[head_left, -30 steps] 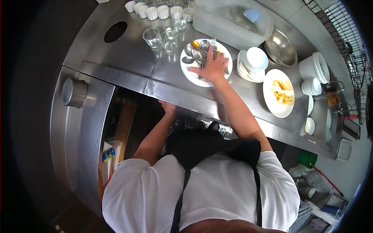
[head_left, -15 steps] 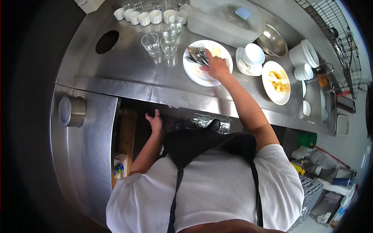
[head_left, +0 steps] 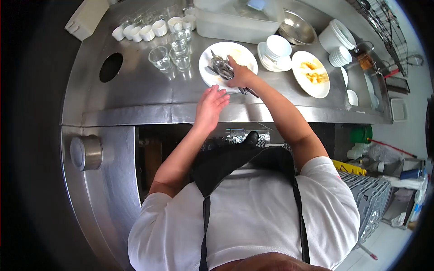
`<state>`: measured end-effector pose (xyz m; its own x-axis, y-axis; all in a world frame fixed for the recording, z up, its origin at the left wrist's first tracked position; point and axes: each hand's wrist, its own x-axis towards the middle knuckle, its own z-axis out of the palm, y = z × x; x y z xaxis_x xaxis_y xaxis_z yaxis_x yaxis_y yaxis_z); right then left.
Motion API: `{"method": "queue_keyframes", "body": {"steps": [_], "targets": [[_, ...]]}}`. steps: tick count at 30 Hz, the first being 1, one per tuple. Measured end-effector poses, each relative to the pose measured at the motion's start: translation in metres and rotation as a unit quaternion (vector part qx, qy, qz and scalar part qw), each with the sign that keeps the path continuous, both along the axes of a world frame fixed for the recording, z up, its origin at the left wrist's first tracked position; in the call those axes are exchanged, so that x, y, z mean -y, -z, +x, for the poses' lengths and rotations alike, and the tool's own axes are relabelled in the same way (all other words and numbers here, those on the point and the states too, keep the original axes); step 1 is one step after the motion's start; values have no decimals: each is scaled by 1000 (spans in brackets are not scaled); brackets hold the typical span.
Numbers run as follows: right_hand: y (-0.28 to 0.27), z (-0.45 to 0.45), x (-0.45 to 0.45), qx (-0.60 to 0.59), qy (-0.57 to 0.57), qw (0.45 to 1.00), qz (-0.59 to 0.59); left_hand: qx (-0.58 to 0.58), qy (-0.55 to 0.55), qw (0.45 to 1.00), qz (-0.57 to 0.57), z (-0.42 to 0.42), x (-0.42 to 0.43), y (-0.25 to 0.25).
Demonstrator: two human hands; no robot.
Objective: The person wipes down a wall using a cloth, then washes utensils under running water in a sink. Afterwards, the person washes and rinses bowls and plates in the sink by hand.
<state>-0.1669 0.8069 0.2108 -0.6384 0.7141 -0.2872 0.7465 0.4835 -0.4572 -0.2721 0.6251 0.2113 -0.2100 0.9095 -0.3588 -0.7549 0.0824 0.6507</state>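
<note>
A bundle of metal cutlery [head_left: 220,67] lies across the top of a stack of white plates [head_left: 247,53], which bears food smears. My right hand [head_left: 242,76] is closed round the cutlery, and several handles stick out below the palm, past the plate's near rim. Forks and knives cannot all be told apart under the fingers. My left hand [head_left: 211,106] is raised at the counter's front edge, just below the plates, with fingers apart and nothing in it.
Drinking glasses [head_left: 159,58] and white cups [head_left: 147,33] stand left. Behind is a translucent tub [head_left: 235,27]. Stacked bowls [head_left: 278,46], a food-smeared oval plate [head_left: 302,83], a metal bowl [head_left: 296,28] and a white bucket [head_left: 332,38] stand right. The counter has a round hole [head_left: 111,67].
My left hand has risen from below the counter edge to beside the plates. My right hand has closed round the cutlery, whose handles now show beneath it. The camera view has shifted.
</note>
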Motion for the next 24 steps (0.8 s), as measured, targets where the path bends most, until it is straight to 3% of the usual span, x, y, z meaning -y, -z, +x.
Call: {"method": "queue_keyframes", "body": {"steps": [4, 8, 12, 15, 19, 22, 24], "targets": [[-17, 18, 11, -47, 56, 994, -80, 59, 53, 992, -94, 20, -16, 16], [-37, 40, 50, -47, 62, 996, -42, 138, 127, 981, -47, 34, -29, 31], [-51, 58, 84, -66, 3, 998, -10, 158, 105, 981, -32, 57, -47, 9], [-62, 86, 88, -156, -14, 988, -6, 142, 64, 988, 16, 71, -58, 11], [-91, 167, 95, -343, -1, 937, -58, 126, 46, 990, 51, 101, -76, 15], [-68, 237, 97, -387, 130, 904, 129, 143, 8, 988, 51, 159, -95, 3], [-31, 284, 94, -517, 249, 819, 0, 182, 8, 980, 83, 207, -111, -1]]}}
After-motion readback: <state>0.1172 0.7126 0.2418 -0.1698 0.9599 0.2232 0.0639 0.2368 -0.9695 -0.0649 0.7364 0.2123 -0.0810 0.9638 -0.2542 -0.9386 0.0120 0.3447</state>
